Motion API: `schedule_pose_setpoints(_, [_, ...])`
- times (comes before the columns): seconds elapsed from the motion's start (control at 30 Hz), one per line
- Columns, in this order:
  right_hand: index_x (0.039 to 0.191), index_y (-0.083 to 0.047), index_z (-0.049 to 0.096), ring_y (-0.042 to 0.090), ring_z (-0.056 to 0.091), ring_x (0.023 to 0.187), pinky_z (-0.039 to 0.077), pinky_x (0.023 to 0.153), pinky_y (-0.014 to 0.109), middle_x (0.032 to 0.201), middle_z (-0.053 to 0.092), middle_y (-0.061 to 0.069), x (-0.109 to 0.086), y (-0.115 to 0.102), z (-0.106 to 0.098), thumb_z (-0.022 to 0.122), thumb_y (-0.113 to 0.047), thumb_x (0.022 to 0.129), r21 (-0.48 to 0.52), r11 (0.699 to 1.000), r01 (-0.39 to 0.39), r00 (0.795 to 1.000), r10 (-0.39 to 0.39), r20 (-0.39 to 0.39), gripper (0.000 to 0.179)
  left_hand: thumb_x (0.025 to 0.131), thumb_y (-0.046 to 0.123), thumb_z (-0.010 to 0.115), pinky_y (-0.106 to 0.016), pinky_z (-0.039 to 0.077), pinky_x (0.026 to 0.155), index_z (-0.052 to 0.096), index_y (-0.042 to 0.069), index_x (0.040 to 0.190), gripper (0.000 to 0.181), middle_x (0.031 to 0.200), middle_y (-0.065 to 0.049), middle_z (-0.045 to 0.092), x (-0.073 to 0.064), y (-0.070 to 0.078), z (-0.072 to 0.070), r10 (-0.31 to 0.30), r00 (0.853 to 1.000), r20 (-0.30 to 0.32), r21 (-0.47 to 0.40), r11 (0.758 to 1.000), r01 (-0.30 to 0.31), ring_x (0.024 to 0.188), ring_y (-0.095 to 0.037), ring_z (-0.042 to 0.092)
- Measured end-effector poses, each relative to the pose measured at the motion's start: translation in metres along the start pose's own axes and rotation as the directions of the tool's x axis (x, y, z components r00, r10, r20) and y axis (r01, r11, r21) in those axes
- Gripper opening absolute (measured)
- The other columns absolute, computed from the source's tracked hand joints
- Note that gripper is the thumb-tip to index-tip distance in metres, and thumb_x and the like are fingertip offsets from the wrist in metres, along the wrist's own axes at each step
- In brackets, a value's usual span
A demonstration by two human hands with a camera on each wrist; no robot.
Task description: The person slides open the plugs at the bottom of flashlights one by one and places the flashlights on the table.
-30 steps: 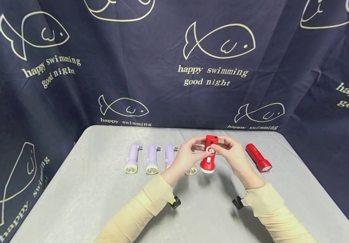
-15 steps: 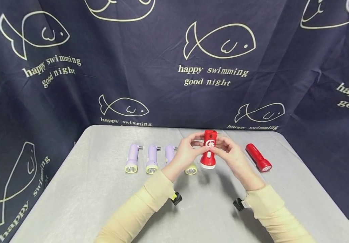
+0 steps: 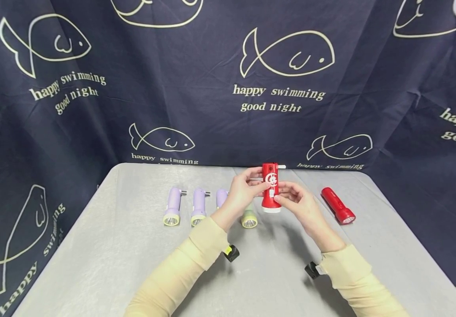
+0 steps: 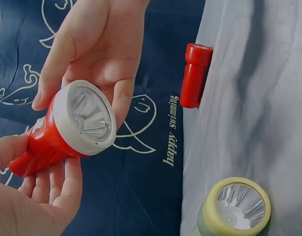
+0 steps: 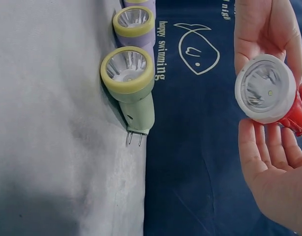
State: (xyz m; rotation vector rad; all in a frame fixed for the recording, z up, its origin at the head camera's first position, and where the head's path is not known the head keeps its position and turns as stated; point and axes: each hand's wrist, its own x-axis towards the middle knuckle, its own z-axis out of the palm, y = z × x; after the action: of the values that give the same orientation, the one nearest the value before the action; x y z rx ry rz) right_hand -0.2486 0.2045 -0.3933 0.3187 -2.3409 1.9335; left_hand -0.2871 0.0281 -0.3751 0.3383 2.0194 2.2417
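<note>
A red flashlight with a white rim and a white flower-and-crescent emblem is held up over the table, lens end down. Thin prongs stick out sideways near its top. My left hand grips the barrel, thumb over the front by the emblem. On the other side my right hand has its thumb at the edge near the switch, fingers beside the barrel. In the left wrist view the clear lens faces the camera. The right wrist view shows my right fingers along the flashlight's side.
Left on the grey table lie purple flashlights with yellow rims and side prongs. A green flashlight, also yellow-rimmed, is partly behind the left hand. Another red flashlight lies at right. A dark fish-print cloth hangs behind.
The held flashlight has risen and shifted slightly left. My right hand has moved from near its top down toward its lower barrel, and the prongs show more clearly. The other flashlights stay put.
</note>
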Motion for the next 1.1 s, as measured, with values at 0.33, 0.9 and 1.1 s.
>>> schedule_pose_setpoints(0.33, [0.124,0.005,0.051,0.007,0.060,0.095,0.052,0.078,0.018,0.103,0.062,-0.007,-0.001,0.002,0.000,0.067,-0.008,0.086,0.029,1.000,-0.009,1.000,0.009,0.011,0.044,0.080,0.004,0.073,-0.034,0.058,0.070,0.061,0.009,0.121,0.043,0.109,-0.008,0.065,0.006,-0.002,0.000,-0.062,0.997,-0.037,-0.094,0.994,0.058,0.089,-0.017,0.067])
schedule_pose_setpoints(0.9, [0.119,-0.004,0.056,0.006,0.057,0.091,0.051,0.072,0.018,0.098,0.062,-0.006,-0.002,0.006,0.000,0.065,-0.008,0.088,0.126,0.991,-0.052,0.994,0.063,-0.084,0.033,0.081,0.004,0.072,-0.035,0.058,0.074,0.059,0.008,0.126,0.047,0.114,-0.010,0.064,0.007,-0.006,0.005,-0.019,1.000,-0.006,-0.109,0.994,0.018,0.095,-0.021,0.066])
schedule_pose_setpoints(1.1, [0.121,-0.008,0.055,0.006,0.057,0.090,0.052,0.075,0.019,0.100,0.059,-0.004,0.000,0.006,-0.002,0.063,-0.012,0.090,0.196,0.975,-0.105,0.986,0.127,-0.104,0.032,0.081,0.006,0.073,-0.032,0.055,0.083,0.060,0.008,0.125,0.046,0.114,-0.009,0.066,0.006,-0.010,0.009,0.012,1.000,-0.004,-0.044,0.999,-0.013,0.101,-0.018,0.065])
